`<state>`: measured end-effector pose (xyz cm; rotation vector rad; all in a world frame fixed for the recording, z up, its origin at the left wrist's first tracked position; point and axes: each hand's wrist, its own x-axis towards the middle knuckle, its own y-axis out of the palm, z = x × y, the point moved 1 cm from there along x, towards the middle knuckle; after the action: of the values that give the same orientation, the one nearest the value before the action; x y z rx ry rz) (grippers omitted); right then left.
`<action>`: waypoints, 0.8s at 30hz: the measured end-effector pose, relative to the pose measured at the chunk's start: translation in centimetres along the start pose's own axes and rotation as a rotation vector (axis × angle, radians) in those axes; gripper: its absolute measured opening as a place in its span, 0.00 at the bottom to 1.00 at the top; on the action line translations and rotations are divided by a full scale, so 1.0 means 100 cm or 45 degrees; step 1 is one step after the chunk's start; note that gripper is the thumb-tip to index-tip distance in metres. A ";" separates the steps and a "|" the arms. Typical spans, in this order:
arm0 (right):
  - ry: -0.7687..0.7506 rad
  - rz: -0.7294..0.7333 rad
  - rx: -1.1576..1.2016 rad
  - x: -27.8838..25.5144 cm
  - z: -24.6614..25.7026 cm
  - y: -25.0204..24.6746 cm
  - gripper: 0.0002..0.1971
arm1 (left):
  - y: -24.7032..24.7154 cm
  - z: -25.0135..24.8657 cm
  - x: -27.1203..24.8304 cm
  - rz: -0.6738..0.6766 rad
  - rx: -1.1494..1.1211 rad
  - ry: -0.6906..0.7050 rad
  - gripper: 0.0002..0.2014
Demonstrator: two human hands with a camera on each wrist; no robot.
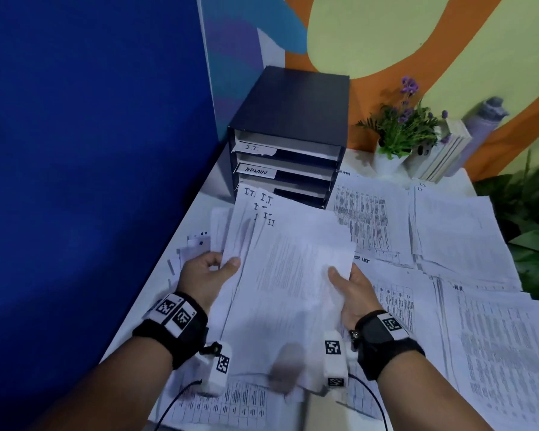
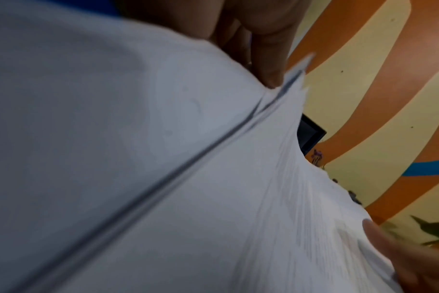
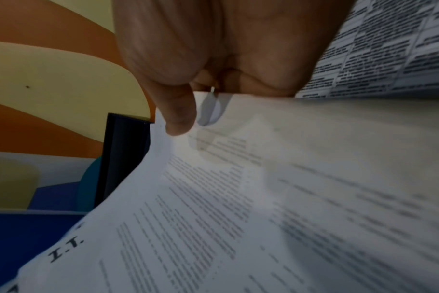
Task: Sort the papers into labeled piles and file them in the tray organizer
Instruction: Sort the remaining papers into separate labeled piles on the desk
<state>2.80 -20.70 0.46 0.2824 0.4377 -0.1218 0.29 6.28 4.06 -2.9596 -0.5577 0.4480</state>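
I hold a fanned stack of white papers marked "I.T." (image 1: 280, 262) above the table, in front of the black tray organizer (image 1: 288, 132). My left hand (image 1: 210, 272) grips the stack's left edge, thumb on top. My right hand (image 1: 350, 284) grips its right edge, thumb on top. The organizer's top tray bears an "I.T." label (image 1: 255, 148), and the tray below it an "ADMIN" label (image 1: 255, 172). Up close, the stack (image 2: 213, 178) fills the left wrist view. The right wrist view shows my thumb (image 3: 178, 117) on the printed top sheet (image 3: 263, 198).
More paper piles (image 1: 448, 244) cover the table to the right, and others (image 1: 199, 241) lie at the left. A potted plant (image 1: 400, 132), books (image 1: 445, 157) and a grey bottle (image 1: 486, 116) stand at the back right. A blue partition (image 1: 91, 150) closes the left side.
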 end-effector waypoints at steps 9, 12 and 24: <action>-0.069 0.051 0.033 -0.016 0.014 -0.027 0.17 | 0.018 -0.025 -0.014 0.034 -0.110 0.091 0.07; -0.090 0.116 0.111 -0.022 0.022 -0.031 0.33 | 0.024 -0.030 -0.019 0.089 -0.082 0.100 0.05; -0.517 0.039 0.008 -0.053 0.073 0.008 0.23 | 0.051 -0.066 -0.042 0.033 -0.034 0.061 0.06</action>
<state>1.04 -21.76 9.26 0.2626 0.0300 -0.1467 0.30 -0.23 10.71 -2.9972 -0.5246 0.3737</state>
